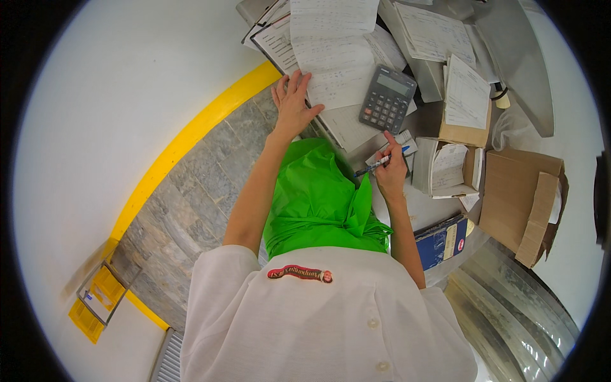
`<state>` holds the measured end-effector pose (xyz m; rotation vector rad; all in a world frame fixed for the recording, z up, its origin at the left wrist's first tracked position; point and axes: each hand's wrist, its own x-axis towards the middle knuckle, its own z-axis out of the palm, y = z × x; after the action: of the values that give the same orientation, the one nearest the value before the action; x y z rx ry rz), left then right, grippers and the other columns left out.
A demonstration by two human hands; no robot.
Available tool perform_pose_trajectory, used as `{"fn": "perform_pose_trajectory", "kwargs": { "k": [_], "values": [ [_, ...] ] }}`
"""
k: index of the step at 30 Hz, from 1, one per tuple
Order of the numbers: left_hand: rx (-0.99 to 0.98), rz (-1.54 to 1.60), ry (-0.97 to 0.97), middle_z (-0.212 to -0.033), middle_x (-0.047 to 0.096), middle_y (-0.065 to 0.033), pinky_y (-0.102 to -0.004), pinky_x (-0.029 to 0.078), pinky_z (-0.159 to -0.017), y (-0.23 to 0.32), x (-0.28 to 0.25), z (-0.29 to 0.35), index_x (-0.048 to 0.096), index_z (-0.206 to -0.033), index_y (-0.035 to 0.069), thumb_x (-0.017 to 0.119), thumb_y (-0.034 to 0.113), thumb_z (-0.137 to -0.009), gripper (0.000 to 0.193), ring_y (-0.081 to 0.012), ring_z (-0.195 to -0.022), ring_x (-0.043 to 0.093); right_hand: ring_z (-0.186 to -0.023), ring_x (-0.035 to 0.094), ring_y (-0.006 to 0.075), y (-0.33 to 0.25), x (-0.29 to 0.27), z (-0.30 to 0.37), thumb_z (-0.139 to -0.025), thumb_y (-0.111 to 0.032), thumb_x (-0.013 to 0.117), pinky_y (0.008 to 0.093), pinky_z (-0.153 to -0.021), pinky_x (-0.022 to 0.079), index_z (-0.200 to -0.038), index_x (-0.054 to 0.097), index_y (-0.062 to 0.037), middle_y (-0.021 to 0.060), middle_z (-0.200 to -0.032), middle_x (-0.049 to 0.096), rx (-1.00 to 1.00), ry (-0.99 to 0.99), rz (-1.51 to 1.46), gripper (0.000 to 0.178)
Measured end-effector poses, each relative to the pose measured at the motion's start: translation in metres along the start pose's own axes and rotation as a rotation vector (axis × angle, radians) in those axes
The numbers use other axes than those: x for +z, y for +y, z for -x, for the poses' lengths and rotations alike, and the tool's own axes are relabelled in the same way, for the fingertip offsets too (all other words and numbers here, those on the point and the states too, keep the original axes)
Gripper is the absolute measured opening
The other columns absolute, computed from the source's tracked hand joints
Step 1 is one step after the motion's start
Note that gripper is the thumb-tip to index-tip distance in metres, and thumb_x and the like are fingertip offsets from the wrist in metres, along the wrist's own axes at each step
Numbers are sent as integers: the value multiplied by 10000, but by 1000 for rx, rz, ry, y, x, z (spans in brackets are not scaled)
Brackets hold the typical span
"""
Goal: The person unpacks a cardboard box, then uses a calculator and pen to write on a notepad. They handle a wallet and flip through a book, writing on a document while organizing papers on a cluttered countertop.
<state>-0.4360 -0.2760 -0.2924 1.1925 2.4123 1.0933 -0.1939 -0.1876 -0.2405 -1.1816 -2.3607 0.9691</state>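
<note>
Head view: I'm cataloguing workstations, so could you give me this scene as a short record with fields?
left hand: fingers spread, at the left edge of the handwritten sheet
right hand: holds a pen; index finger extended toward the calculator, contact unclear
calculator: dark grey, face up on papers
right side: small open box with papers inside, brown cardboard box, blue-covered book
clothing: white shirt, green apron
</note>
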Motion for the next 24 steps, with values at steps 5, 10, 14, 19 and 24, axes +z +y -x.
{"fn": "perform_pose_trajectory", "kwargs": {
  "k": [5, 10, 14, 19, 24],
  "values": [
    [-1, 9, -6, -1384, 285, -117, -590, 33, -1017, -1, 0, 2, 399, -1286, 109, 710, 310, -639, 746, -371, -1278, 169, -637, 537, 234, 5, 4, -2, -753, -25, 570, 318, -577, 427, -1246, 428, -94, 67, -775, 493, -81, 10, 38, 518],
    [-15, -13, -14, -1387, 281, -115, -605, 14, -1010, 0, -1, 4, 389, -1295, 109, 709, 320, -639, 759, -371, -1282, 162, -637, 547, 225, 0, 6, -2, -747, -27, 574, 318, -575, 431, -1263, 421, -114, 61, -753, 497, -53, -9, 41, 545],
    [-9, -36, -11, -1387, 281, -110, -618, 14, -1003, -1, 4, 2, 382, -1304, 116, 701, 328, -640, 767, -369, -1286, 157, -642, 554, 224, 2, 6, -2, -721, -5, 564, 319, -582, 437, -1262, 422, -116, 54, -744, 502, -21, -22, 60, 570],
    [1, -126, 45, -1381, 307, -71, -607, 96, -983, -12, 13, 3, 393, -1312, 197, 730, 368, -602, 804, -353, -1271, 205, -589, 528, 191, 2, 5, -5, -746, -1, 543, 284, -557, 432, -825, 388, -55, 115, -1227, 529, -66, 8, 30, 182],
    [-28, -107, -16, -1393, 287, -76, -576, 88, -1000, -2, 6, 1, 372, -1330, 195, 710, 371, -643, 785, -350, -1285, 182, -608, 547, 208, -3, 0, -10, -699, 24, 527, 289, -575, 434, -1083, 459, -83, 68, -920, 574, -18, -16, -14, 404]
  ]
}}
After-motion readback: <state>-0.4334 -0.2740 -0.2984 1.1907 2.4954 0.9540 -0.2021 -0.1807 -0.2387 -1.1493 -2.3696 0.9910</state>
